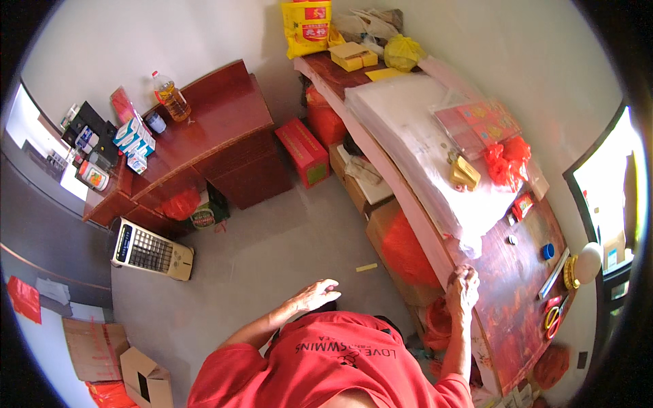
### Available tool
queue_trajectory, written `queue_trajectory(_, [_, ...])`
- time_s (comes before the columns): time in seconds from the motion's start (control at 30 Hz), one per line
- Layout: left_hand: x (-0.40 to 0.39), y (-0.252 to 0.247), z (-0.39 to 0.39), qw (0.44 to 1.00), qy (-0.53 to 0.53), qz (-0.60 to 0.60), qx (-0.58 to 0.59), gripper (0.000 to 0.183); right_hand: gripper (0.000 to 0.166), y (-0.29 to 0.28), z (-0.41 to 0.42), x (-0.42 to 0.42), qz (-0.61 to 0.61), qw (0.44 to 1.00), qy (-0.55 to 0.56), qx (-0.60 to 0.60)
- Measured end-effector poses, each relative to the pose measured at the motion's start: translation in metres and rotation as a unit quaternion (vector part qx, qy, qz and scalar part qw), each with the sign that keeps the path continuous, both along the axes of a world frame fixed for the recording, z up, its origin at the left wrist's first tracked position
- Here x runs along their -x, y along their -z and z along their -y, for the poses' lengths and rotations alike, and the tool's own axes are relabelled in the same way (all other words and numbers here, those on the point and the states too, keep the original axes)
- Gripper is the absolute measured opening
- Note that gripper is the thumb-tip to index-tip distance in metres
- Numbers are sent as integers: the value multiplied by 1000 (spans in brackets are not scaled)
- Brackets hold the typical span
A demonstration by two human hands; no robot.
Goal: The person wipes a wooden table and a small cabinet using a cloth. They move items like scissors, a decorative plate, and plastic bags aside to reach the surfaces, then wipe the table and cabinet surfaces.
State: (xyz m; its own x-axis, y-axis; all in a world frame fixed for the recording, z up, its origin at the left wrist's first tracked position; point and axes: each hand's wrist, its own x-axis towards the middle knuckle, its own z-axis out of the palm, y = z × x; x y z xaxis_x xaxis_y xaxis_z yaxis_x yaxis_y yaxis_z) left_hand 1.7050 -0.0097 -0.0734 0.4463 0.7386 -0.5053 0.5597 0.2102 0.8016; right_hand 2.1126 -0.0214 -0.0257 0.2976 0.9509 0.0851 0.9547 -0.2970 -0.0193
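My left hand [317, 296] hangs in the air in front of my red shirt, over the floor, with its fingers apart and nothing seen in it. My right hand [463, 286] is curled at the near edge of a long dark red table [502, 285]; whether it holds something is hidden. Just beyond it lies a crumpled clear plastic bag [470, 247], at the end of a broad sheet of clear plastic [408, 117]. On the table right of this hand are a blue tape roll [548, 251], a small round lid [511, 239], a metal ruler [554, 273] and red-handled scissors [554, 322].
Cardboard boxes [380, 229] and red plastic bags [410, 250] sit below the table edge. A red carton [304, 152] stands on the floor farther off. At left are an air cooler [152, 250] and a reddish wooden desk [224, 120] bearing an oil bottle [172, 97]. Opened cardboard boxes [145, 375] lie lower left.
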Motion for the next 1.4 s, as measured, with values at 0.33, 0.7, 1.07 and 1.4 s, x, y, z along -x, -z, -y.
queue_trajectory(0.33, [27, -47, -55, 905, -221, 329, 152, 75, 70, -41, -110, 225, -353, 872, -326, 94])
queue_trajectory(0.7, [73, -36, -171, 757, -454, 469, 2, 30, 19, -42, -256, 291, -674, 688, -248, 103])
queue_trajectory(1.07, [98, -103, -351, 749, -489, 434, -111, 27, 66, -83, -428, 347, -492, 710, -496, 88])
queue_trajectory(1.4, [200, -78, -461, 768, -524, 358, -88, 13, 50, -76, -590, 381, -307, 862, -341, -214])
